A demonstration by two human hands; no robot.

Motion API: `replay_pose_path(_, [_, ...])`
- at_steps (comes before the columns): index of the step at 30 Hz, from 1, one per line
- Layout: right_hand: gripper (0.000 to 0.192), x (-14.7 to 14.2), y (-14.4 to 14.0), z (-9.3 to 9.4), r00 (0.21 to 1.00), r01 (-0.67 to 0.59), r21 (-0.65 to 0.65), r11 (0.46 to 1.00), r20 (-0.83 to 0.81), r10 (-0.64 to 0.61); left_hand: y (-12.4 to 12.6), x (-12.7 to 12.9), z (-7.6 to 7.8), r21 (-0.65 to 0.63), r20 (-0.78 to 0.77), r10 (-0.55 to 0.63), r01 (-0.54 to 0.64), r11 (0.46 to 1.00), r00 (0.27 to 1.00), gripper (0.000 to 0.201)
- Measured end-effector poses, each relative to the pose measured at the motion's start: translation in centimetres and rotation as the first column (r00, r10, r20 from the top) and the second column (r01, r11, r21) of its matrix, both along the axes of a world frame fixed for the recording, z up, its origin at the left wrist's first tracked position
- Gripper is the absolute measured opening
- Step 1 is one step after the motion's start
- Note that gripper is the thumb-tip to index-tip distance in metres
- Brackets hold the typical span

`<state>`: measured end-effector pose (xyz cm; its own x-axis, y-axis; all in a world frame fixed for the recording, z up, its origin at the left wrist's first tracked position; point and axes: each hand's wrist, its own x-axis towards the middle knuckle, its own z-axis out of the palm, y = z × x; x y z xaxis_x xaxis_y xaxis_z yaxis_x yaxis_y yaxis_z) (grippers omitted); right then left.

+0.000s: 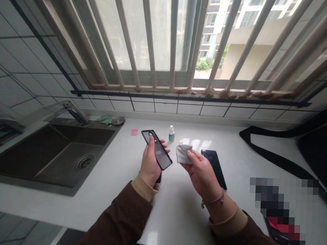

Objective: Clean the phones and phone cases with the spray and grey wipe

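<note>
In the head view, the closed left hand [148,163] holds a translucent, black-rimmed phone case [162,156] above the smooth white counter [176,216], and the right hand [200,171] pinches a grey fabric cloth [183,154] apart from it, so the work seems unfinished.

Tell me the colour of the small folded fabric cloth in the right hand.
The cloth in the right hand is light grey, seen in the head view.

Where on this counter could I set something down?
The white counter is bare between the sink and the left hand, nearer the viewer than the pink square. Another bare patch lies between the flat black slab and the black strap. The middle is crowded: the phone case, the grey cloth in the right hand and the small bottle are close together.
</note>
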<state>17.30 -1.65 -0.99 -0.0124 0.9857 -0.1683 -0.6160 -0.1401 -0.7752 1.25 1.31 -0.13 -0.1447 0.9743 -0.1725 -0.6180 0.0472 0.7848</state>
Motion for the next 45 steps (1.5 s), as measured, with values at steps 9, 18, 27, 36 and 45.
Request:
replay_pose_path(9, [0.034,1.1,0.7,-1.6,0.915,0.211,0.125,0.969,0.325,-0.241,-2.4,0.8,0.7,-0.067,0.023,-0.769,0.768,0.636,0.639,0.05])
replay_pose_path(18, [0.034,1.3,-0.5,-0.1,0.426,0.008,0.507,0.862,0.778,-0.462,-2.4,0.9,0.6,-0.233,-0.098,-0.79,0.758,0.609,0.605,0.042])
replay_pose_path(27, [0.032,1.4,-0.3,-0.3,0.364,-0.199,0.665,0.72,0.733,-0.575,-2.3,1.1,-0.2,-0.296,-0.208,-0.803,0.747,0.596,0.559,0.037])
replay_pose_path(36, [0.033,1.6,0.1,-0.5,0.311,-0.213,0.667,0.714,0.739,-0.597,-1.5,1.5,-1.6,-0.207,-0.004,-0.637,0.623,0.754,0.771,0.047])
replay_pose_path(45, [0.037,0.7,-0.6,-0.2,0.411,-0.385,0.691,0.612,0.722,-0.557,-0.5,2.0,-2.1,0.035,0.083,-0.411,0.41,0.912,0.908,0.027])
